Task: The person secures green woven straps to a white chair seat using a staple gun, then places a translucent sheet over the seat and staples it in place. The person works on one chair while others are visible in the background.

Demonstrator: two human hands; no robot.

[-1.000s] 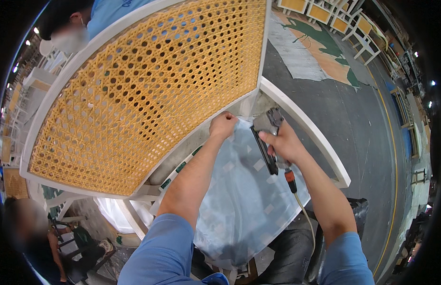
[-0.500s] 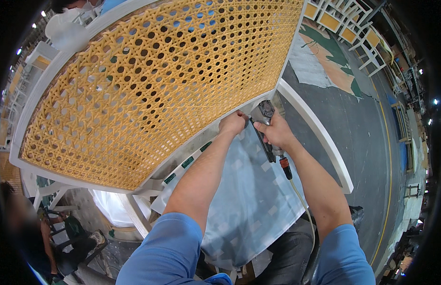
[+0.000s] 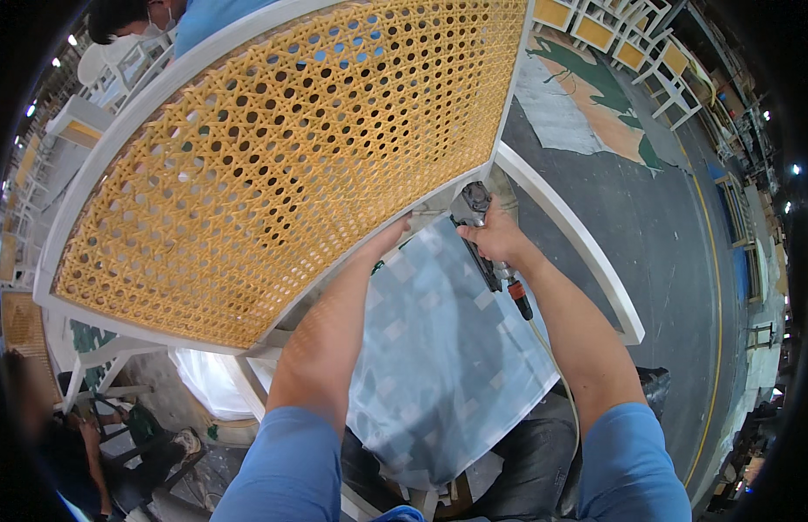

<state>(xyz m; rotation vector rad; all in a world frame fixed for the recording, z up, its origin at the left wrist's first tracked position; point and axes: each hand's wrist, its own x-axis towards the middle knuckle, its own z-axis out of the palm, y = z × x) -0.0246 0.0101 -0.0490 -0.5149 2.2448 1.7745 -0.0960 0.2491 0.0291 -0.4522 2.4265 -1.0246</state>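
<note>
My right hand [image 3: 501, 240] is wrapped round a pneumatic staple gun [image 3: 472, 202]. Its nose end is close to the lower rail of a woven cane chair back [image 3: 273, 174] in a white frame. An air hose [image 3: 543, 337] runs from the gun's red and black coupling down past my right forearm. My left hand [image 3: 388, 238] reaches under the rail, left of the gun; the cane panel hides its fingers. Between my arms lies a pale blue sheet [image 3: 430, 348], spread below the chair back. A curved white chair part [image 3: 578, 237] sticks out on the right.
Two other people [image 3: 147, 30] [image 3: 73, 452] are nearby, at the far left and lower left. White chairs [image 3: 630, 39] stand at the far right beyond a ragged floor covering [image 3: 587, 113]. A clear plastic-wrapped bundle [image 3: 214, 383] sits left of my left arm.
My left hand has moved left along the rail, away from the staple gun and partly out of sight. The gun and my right hand have shifted slightly left in view.
</note>
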